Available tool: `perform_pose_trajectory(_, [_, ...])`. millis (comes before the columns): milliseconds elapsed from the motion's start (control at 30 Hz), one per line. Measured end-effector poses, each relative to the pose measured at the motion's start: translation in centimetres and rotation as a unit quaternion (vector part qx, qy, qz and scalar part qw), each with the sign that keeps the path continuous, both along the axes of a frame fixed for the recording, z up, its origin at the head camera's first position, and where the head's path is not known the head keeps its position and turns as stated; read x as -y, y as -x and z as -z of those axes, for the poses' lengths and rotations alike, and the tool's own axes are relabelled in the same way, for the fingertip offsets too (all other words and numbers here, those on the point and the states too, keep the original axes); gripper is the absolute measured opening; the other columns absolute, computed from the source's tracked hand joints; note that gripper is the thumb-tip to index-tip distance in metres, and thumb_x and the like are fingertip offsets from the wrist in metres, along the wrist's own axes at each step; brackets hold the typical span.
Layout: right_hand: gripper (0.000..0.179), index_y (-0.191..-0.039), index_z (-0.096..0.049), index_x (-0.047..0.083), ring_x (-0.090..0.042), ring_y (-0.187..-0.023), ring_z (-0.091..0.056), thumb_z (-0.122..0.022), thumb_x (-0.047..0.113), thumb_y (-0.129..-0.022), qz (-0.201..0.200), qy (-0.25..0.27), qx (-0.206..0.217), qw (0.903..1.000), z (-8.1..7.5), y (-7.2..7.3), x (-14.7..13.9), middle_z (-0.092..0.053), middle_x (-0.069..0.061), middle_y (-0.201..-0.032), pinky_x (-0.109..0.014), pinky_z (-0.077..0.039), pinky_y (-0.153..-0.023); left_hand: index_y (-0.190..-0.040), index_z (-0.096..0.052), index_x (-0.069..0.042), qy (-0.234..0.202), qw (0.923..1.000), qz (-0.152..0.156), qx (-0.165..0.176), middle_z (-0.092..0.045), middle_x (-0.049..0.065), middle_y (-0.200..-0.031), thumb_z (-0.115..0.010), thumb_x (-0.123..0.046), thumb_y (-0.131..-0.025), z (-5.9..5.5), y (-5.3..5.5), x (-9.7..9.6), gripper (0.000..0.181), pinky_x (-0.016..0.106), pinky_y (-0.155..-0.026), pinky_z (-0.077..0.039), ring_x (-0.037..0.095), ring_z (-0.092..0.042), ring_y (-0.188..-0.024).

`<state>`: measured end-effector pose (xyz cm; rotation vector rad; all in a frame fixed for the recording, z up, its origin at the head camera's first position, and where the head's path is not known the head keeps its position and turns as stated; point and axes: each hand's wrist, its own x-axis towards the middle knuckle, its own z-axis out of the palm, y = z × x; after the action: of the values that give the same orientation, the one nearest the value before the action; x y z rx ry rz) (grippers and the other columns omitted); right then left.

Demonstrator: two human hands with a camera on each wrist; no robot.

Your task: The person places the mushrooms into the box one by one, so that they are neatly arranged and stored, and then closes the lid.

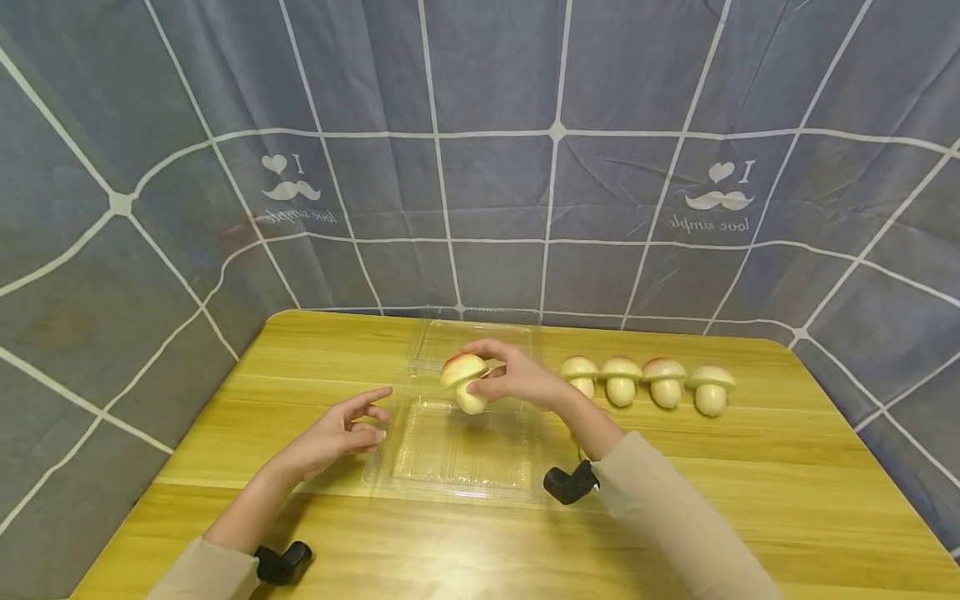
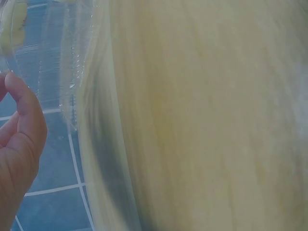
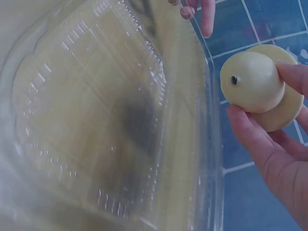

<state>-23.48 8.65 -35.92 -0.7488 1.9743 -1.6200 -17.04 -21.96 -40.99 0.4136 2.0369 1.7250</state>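
Note:
My right hand pinches a toy mushroom with a reddish cap and pale stem. It is held above a clear plastic box, whose lid lies folded back behind the base. In the right wrist view the stem end of the mushroom shows a small dark spot. My left hand hovers at the box's left side, fingers loosely bent and holding nothing. Seen from the left wrist, the thumb and fingers of the left hand appear near the clear plastic edge.
To the right of the box, several more toy mushrooms stand in a row on the wooden table. A grey cloth with white lines hangs behind the table and along its sides. Black wrist cameras are on both forearms.

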Motion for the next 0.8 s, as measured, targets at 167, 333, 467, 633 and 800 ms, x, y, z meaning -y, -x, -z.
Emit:
perform_pose_trajectory(167, [0.055,-0.135,-0.042,0.000,-0.023,-0.089,-0.063,-0.064,0.002,-0.084,-0.005,-0.002,0.001,1.0000,0.4,0.0,1.0,-0.040,-0.019,-0.127,-0.037,-0.054,-0.073,-0.147,-0.017,0.000,-0.006,1.0000,0.001,0.003,-0.039,0.022,-0.119,-0.059,-0.009,-0.091,0.0,0.0,0.0,0.071,0.027,-0.073,-0.050,0.019,-0.054,-0.090])
perform_pose_trajectory(333, [0.054,-0.134,-0.042,0.000,-0.024,-0.090,-0.062,-0.064,0.001,-0.084,-0.013,0.002,0.009,0.9999,1.0,0.0,2.2,-0.041,-0.018,-0.126,-0.037,-0.053,-0.072,-0.147,-0.018,0.001,-0.008,1.0000,-0.002,0.004,-0.040,0.019,-0.117,-0.059,-0.008,-0.090,0.0,0.0,0.0,0.071,0.026,-0.072,-0.050,0.017,-0.054,-0.088])
perform_pose_trajectory(467, [0.054,-0.133,-0.045,0.001,-0.024,-0.089,-0.061,-0.066,0.002,-0.082,-0.005,-0.012,-0.001,0.9999,1.2,-0.1,3.1,-0.042,-0.018,-0.127,-0.034,-0.053,-0.071,-0.147,-0.018,0.001,-0.008,1.0000,-0.003,0.004,-0.040,0.020,-0.116,-0.058,-0.005,-0.090,0.1,0.0,0.1,0.069,0.025,-0.071,-0.049,0.016,-0.054,-0.086])
perform_pose_trajectory(633, [0.054,-0.132,-0.046,0.001,-0.022,-0.085,-0.061,-0.066,0.000,-0.082,0.005,-0.014,0.014,0.9998,1.7,-0.1,4.0,-0.043,-0.018,-0.125,-0.033,-0.054,-0.069,-0.146,-0.019,0.001,-0.006,1.0000,-0.003,-0.001,-0.040,0.021,-0.115,-0.057,-0.004,-0.090,0.1,0.0,0.0,0.068,0.024,-0.070,-0.049,0.015,-0.054,-0.085])
perform_pose_trajectory(800, [0.053,-0.133,-0.045,0.003,-0.022,-0.086,-0.061,-0.065,0.001,-0.083,0.009,-0.022,0.028,0.9993,2.0,-0.2,4.4,-0.041,-0.017,-0.123,-0.035,-0.054,-0.070,-0.146,-0.018,0.003,-0.010,0.9999,0.002,-0.004,-0.041,0.019,-0.113,-0.059,-0.006,-0.090,-0.1,0.0,-0.1,0.070,0.025,-0.070,-0.050,0.014,-0.055,-0.084])
